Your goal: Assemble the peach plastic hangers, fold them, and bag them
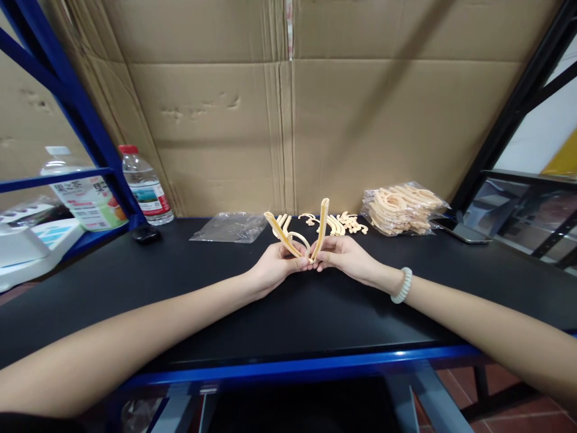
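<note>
Head view: left hand (277,264) and right hand (342,254), fingers pinched on two pale strips (321,225), one each, lower ends seemingly meeting, above the black table (252,328); loose curved pieces (336,225) beyond; step in hand, apparently: fitting ends together; next move calls for steady alignment

Left fingers (296,263), right fingers (327,257) hold pale strips (321,230), apparently meeting at bottom.

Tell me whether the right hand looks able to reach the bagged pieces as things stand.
Probably yes: only black tabletop appears to lie between the right hand and the bagged pieces, though its grip is taken up by a pale strip.
</note>
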`<state>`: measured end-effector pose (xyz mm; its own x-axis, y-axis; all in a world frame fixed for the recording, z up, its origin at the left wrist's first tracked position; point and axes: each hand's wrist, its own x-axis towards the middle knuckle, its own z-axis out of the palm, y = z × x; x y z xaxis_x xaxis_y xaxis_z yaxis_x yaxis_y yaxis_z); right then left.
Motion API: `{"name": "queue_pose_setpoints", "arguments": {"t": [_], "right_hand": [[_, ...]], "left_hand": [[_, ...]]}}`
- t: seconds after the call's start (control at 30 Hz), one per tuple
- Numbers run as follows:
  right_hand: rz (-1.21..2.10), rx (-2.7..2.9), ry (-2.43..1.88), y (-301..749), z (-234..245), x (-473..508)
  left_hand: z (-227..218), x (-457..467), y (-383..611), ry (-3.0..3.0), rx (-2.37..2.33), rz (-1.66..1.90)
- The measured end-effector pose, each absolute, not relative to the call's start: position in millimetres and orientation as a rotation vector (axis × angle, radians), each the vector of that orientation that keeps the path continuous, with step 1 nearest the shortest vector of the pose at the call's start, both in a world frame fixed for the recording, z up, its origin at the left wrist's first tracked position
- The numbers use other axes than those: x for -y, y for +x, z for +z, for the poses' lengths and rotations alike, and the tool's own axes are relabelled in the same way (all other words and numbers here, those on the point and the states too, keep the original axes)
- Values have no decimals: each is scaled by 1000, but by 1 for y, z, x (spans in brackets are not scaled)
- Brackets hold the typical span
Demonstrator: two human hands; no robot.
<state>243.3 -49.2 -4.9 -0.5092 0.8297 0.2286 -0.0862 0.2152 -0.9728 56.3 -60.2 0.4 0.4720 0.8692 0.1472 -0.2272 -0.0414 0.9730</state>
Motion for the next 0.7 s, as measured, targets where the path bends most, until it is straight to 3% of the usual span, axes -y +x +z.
{"name": "queue_pose_setpoints", "arguments": {"t": [0.7], "right_hand": [[1125,1636,-769,232,-3,64]], "left_hand": [[-2,77,66,1205,-842,1220]]}}
